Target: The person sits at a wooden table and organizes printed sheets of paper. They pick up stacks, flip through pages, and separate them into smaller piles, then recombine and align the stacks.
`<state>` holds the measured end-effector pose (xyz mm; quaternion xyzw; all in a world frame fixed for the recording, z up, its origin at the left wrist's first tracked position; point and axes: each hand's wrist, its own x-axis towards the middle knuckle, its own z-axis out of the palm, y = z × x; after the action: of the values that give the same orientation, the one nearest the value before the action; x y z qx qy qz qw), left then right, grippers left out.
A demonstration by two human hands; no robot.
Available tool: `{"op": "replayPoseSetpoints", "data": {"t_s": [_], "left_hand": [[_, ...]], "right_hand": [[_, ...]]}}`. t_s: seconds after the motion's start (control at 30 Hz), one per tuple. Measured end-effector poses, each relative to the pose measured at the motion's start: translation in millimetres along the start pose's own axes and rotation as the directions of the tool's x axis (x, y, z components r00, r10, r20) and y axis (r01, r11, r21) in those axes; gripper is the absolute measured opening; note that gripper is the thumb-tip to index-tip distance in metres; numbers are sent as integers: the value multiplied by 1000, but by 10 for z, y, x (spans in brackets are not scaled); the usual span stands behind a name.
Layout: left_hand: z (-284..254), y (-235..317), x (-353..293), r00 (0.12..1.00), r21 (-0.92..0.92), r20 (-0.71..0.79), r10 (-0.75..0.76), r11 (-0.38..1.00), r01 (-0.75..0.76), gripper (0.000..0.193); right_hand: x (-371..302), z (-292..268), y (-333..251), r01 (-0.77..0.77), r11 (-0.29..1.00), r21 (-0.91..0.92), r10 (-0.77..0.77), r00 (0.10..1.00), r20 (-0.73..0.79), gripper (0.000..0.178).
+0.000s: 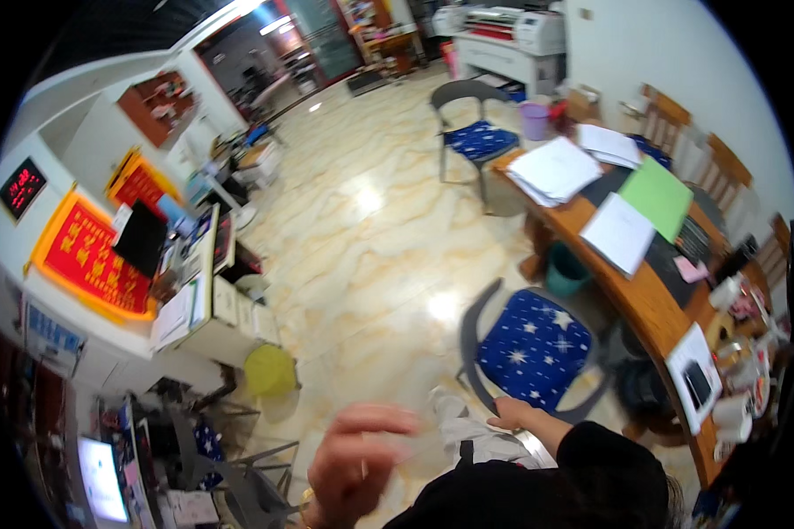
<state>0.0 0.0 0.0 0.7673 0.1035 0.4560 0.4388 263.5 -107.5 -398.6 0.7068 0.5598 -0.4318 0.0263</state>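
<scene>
1. Chair (pixel 470 348) in the head view, just ahead of me and a little to my right: it stands on the glossy tiled floor (pixel 362 291), beside the long wooden table (pixel 648 322), with a teal bin (pixel 566 271) near its far side. Its grey frame curves round a blue seat cushion (pixel 538 339) patterned with white stars.
2. My right hand (pixel 513 413) is at the near end of that curved frame. Its fingers are bent and seem to lap over the rail; whether they grip it or merely rest there, I cannot tell.
3. My left hand (pixel 362 458) is raised, blurred and well apart from the chair. Its fingers are loosely curled with room between them, and I see nothing in it.
4. By its slim frame, I judge the chair fairly light and stiff, not fragile, and able to slide easily on such smooth tiles.
5. The cushion looks soft and makes a poor handle: it could shift under a pull, and I cannot see whether it is fastened.
6. The best hold, to my mind, is the curved top rail, with my palm over it and fingers wrapped beneath, or both hands spread along the curve for steadier control.
</scene>
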Motion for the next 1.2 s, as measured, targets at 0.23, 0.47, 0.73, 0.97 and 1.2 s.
{"op": "replayPoseSetpoints", "data": {"t_s": [0.23, 0.47, 0.73, 0.97, 1.2], "left_hand": [[-512, -337, 2442, 642, -130, 539, 545, 807, -576, 27], [276, -1558, 3160, 724, -466, -122, 678, 605, -646, 18], [-783, -2319, 3614, 730, -787, 72, 680, 488, -377, 32], [-1677, -3624, 4527, 463, -933, 331, 822, 357, 32, 33], [-1372, -4413, 5633, 28, -774, 512, 859, 447, 448, 25]], "right_hand": [[2035, -4, -951, 27, 990, 135, -49, 986, 162, 86], [1929, -925, -881, -386, 833, 396, 286, 913, 290, 66], [2238, -1648, -1106, -721, 499, 481, 627, 683, 373, 44], [2203, -1260, -1402, -887, 334, 319, 874, 418, 249, 39], [2646, -1395, -2329, -893, 306, 330, 893, 390, 226, 25]]}}
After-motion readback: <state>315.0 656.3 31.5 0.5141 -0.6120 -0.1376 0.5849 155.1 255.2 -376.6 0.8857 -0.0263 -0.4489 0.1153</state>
